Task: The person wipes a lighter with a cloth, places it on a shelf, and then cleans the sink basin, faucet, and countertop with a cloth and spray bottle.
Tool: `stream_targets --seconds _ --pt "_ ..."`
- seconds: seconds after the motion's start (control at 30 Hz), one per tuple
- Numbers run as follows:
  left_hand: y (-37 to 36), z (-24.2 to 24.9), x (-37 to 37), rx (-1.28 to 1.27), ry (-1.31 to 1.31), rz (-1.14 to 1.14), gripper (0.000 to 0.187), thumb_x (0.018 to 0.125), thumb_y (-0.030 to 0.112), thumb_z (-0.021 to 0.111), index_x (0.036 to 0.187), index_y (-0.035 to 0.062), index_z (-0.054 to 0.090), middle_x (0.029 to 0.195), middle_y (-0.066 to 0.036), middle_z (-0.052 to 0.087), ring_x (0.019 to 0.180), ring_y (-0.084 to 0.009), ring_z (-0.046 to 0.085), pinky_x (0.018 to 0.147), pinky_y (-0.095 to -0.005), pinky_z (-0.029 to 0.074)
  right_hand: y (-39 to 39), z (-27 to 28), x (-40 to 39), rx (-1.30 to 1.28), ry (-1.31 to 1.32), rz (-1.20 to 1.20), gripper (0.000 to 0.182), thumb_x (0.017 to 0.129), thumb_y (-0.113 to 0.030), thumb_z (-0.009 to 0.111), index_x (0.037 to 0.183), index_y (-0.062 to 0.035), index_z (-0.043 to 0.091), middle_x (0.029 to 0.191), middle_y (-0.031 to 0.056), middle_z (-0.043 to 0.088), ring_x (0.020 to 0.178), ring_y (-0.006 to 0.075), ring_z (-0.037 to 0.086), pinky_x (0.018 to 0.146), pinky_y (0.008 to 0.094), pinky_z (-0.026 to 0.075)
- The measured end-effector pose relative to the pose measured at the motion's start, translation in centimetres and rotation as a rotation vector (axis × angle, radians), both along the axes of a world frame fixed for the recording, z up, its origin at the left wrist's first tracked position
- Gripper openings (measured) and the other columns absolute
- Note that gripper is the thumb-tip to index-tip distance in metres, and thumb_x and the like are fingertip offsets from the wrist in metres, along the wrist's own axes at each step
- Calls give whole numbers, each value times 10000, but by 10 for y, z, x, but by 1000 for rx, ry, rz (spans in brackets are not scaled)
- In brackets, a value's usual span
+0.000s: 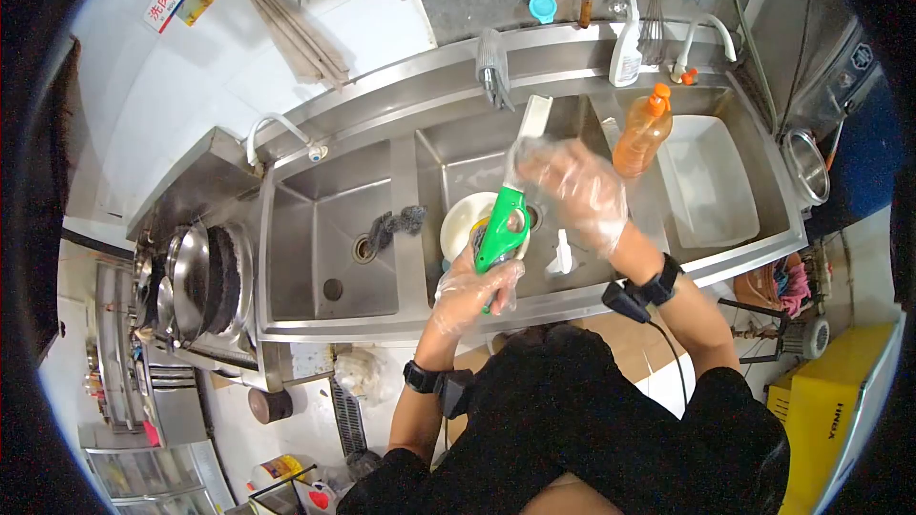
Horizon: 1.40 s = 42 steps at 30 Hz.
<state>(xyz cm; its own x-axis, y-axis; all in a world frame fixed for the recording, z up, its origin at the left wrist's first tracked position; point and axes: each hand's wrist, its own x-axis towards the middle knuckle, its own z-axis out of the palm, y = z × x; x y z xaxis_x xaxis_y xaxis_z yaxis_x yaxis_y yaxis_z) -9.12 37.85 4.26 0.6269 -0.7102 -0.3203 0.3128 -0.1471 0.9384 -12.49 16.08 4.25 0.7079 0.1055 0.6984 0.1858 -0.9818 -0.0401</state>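
Note:
My left hand [474,291], in a clear plastic glove, is closed around the lower end of a green-handled tool [502,229] with an oval hole and a long pale upper end. The tool is tilted upright above the middle sink basin [458,148]. My right hand [577,189], also gloved, is at the tool's upper part; motion blur hides how its fingers sit. A round white dish [465,219] lies in the basin behind the tool. Close below my right hand is a small white plastic piece [562,253].
A dark scrubbing pad [397,225] lies by the left basin's drain. An orange pump bottle [643,133] stands beside a white tub [711,186] in the right basin. A white spray bottle [626,52], a faucet [704,43] and a grey cloth [493,67] line the back edge. Pans [194,281] stand left.

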Motion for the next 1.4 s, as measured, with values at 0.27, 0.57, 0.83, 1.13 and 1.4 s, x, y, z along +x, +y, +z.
stream_targets --seconds 0.27,0.57,0.83,1.13,1.4 --pt "2 3 -6 -25 -25 -28 236 874 158 647 1039 37 529 608 -5 505 441 -92 448 400 -224 318 -32 3 7 -58 -44 -133 488 751 -22 541 1213 -170 592 1186 1 622 982 238 601 761 299 534" --pt "-12 -1 3 -110 73 233 434 941 313 606 1289 88 474 845 -36 606 567 -96 543 472 -227 425 10 -12 -2 646 20 -28 462 704 17 621 1146 -116 616 1135 110 647 1012 301 620 877 357 503" --pt "-42 -29 13 -384 63 153 465 994 386 491 1298 34 511 1203 -34 577 1071 -122 552 923 -280 441 49 -42 13 2243 133 246 245 908 -137 600 1141 -86 542 1061 46 607 950 137 566 840 289 457" --pt "-48 -38 16 -289 -71 325 496 964 371 555 1302 12 500 1194 -63 566 1075 -128 521 950 -299 414 56 -61 5 2008 181 413 467 933 -234 542 1352 -36 484 1259 97 565 1136 170 516 969 313 416" --pt "-45 -63 23 373 -935 212 514 894 286 584 1308 -2 484 1313 -361 423 1228 -472 410 1039 -479 322 73 -58 2 1935 407 232 519 928 -416 583 1229 3 531 1041 75 633 908 155 590 765 296 472"
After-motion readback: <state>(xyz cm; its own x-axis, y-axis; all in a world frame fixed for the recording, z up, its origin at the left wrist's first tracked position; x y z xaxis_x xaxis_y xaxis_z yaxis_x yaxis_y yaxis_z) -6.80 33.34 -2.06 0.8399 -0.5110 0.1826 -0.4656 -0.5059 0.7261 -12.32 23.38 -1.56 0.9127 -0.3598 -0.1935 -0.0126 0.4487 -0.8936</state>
